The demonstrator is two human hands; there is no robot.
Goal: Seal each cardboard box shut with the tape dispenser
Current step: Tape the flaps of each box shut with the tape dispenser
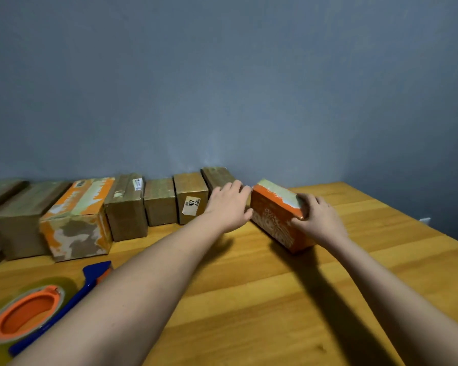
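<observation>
just both hands [229, 204] at orange box [275, 220] edges

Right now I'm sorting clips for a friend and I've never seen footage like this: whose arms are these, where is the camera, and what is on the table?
There is no machine here. The single picture comes from a wide-angle camera worn on a person's head, looking forward and down, so the two bare arms reaching away from you are the wearer's own.

The left hand lies with straight fingers against the left end of a small orange box. The right hand grips that box's near right corner. The box sits tilted on a wooden table.

Along the blue-grey wall stands a row of cardboard boxes, some plain brown, one with torn orange print. At the lower left lies the tape dispenser, blue-handled with an orange hub; no hand touches it.
</observation>
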